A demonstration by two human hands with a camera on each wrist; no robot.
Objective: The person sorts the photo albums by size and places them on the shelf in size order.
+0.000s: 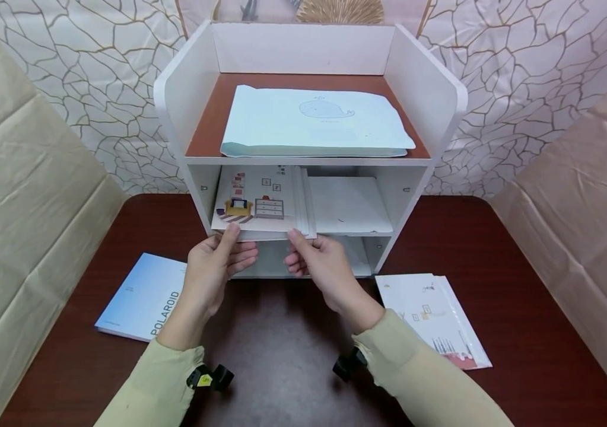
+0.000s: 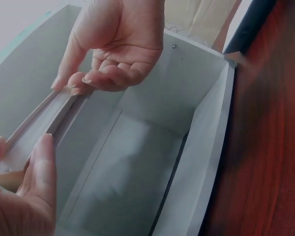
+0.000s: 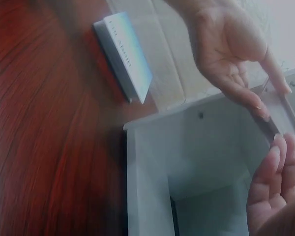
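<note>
The stack of illustrated packets lies in the left half of the middle compartment, its front edge reaching slightly past the shelf board; there is a narrow gap at its left side, while its right edge runs close beside a plain white packet. Both hands pinch that front edge — the left hand near its left end, the right hand near its right — thumbs on top, fingers beneath. Under them the lower compartment opens, and in front a broad stretch of table is open. The packets are flat, rectangular and papery, the top one printed with a sofa and drawers; layered edges show, too close to count. The shelf unit is smooth white board with rounded upper sides and one reddish-brown top surface, bearing one puffy, creased pale packet with a whale drawing. The table is glossy, dark red wood-grain. One blue-and-white POLAROID book lies at left, partly behind the left forearm; at right, two overlapping printed packets lie near the unit's corner.
</note>
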